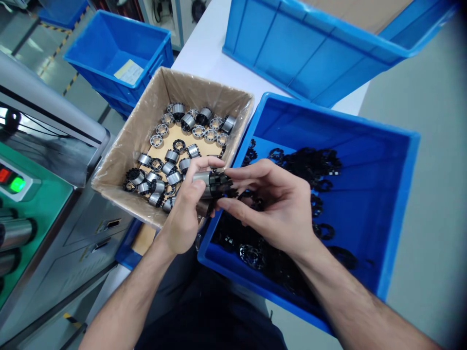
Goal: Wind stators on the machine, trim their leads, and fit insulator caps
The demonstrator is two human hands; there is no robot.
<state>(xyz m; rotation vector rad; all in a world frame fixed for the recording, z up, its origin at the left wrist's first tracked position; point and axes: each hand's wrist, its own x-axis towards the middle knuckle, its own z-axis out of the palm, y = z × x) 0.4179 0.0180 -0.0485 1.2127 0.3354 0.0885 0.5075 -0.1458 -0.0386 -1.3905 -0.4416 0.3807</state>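
Note:
My left hand (184,209) is wrapped round a silvery motor stator core (202,183), held tilted over the gap between the box and the bin. Beneath it, part of a second metal piece (204,208) shows in the same hand, mostly hidden. A black toothed plastic end ring (222,184) sits at the core's right end. The thumb and fingers of my right hand (279,204) close on that ring; whether it is fully seated on the core I cannot tell. Several more stator cores (174,178), some with black ends, lie in the lined cardboard box (124,155) to the left.
Below my right hand, a blue bin (368,160) holds many black plastic rings (310,163). Another blue bin (292,48) stands behind it on the white table (197,53). Far left are stacked blue bins (116,43) and a green-topped machine (51,194) with lit buttons.

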